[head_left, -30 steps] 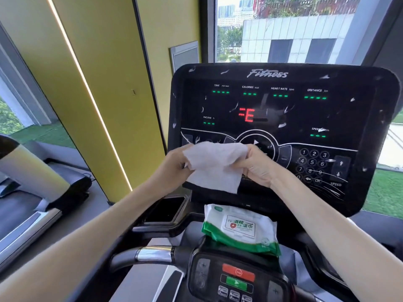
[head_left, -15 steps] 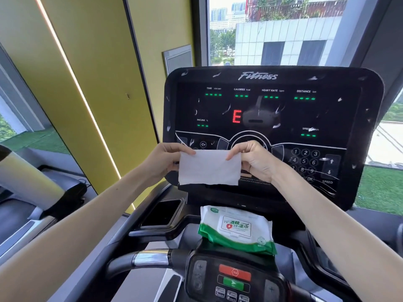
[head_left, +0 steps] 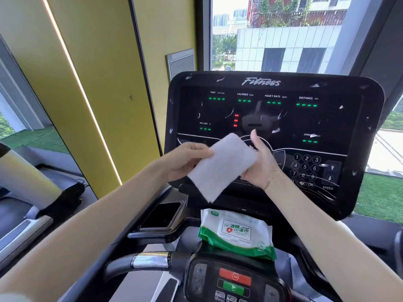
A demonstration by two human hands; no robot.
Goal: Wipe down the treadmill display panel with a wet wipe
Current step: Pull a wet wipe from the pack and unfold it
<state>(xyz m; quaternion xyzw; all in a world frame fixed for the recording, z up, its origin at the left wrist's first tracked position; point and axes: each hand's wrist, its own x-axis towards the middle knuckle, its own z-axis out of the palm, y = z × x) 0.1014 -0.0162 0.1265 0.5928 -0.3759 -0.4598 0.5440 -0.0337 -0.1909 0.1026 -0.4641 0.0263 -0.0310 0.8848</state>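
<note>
Wet wipe [head_left: 222, 168]: white, flat, held tilted in front of the lower left part of the treadmill display panel [head_left: 272, 118], whose black face carries pale specks. Left hand [head_left: 185, 160]: fingers [head_left: 196, 147] clamped on the wipe's upper left edge; right hand [head_left: 263, 168]: thumb upright, fingers hidden behind the wipe, grip not discernible. Green-and-white wipes packet [head_left: 236, 232]: lying at the lower console's [head_left: 234, 280] top edge.
</note>
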